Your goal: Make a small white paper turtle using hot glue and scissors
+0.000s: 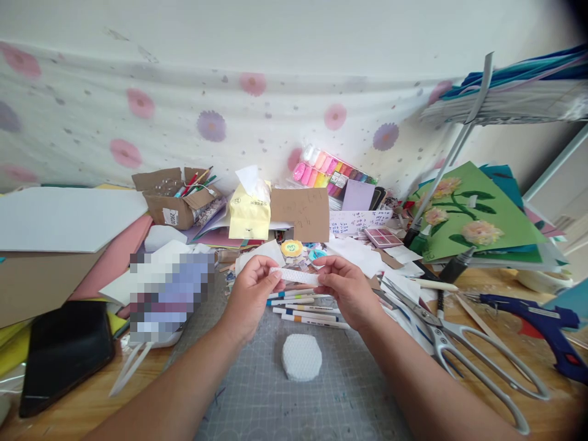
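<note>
Between my two hands a narrow white textured strip is stretched roughly level above the mat. My left hand pinches its left end between thumb and fingers, and my right hand pinches the right end. Below them, a white round piece with a similar quilted texture lies on the grey cutting mat. Just behind the round piece, several markers lie side by side, partly under my hands. What the strip is made of I cannot tell.
Large scissors and a blue glue gun lie on the right. A black tablet-like slab is at the left. Behind stand a cardboard box with pens, a yellow tissue pack and coloured clay. A green flower picture leans at right.
</note>
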Demonstrator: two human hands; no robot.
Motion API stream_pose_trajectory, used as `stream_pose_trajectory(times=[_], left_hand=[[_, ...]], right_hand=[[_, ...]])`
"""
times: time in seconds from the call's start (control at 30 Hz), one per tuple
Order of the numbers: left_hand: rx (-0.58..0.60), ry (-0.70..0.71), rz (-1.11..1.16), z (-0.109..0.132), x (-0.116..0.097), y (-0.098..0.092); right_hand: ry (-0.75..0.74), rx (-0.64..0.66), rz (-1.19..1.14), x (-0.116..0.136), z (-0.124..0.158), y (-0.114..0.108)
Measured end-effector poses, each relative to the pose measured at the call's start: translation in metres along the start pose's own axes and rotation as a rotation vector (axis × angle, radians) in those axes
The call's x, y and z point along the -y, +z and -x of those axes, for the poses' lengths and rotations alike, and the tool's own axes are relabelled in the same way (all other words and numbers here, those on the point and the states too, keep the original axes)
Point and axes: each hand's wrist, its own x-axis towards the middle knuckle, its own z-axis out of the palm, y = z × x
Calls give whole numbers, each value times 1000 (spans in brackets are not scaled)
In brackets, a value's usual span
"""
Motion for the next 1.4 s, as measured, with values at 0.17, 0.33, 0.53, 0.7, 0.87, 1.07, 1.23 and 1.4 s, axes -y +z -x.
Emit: stream_pose_trajectory(times=[0.17, 0.33, 0.53, 0.7, 0.87, 1.07, 1.23, 1.4], left_hand=[[-56, 42, 71, -1, -2, 1], [-87, 59, 120, 0, -5, 2], [-82, 71, 138, 0, -5, 2], [-3, 62, 88, 2, -6, 3], [113, 102, -86, 6, -9, 4], [112, -54, 140, 10, -6, 7], [119, -149, 225, 15, 1, 15], [115, -162, 254, 13, 1, 15]], right_hand=[[40, 96, 12, -1, 3, 3], [48, 145, 16, -2, 3, 2], [84, 321, 71, -3, 4, 0], [86, 410, 173, -1, 8, 2], [-9, 346, 312, -2, 9, 9], [-29, 254, 292, -7, 8, 12], [-128, 151, 325, -16, 4, 19], [-235, 167, 468, -6, 16, 24]])
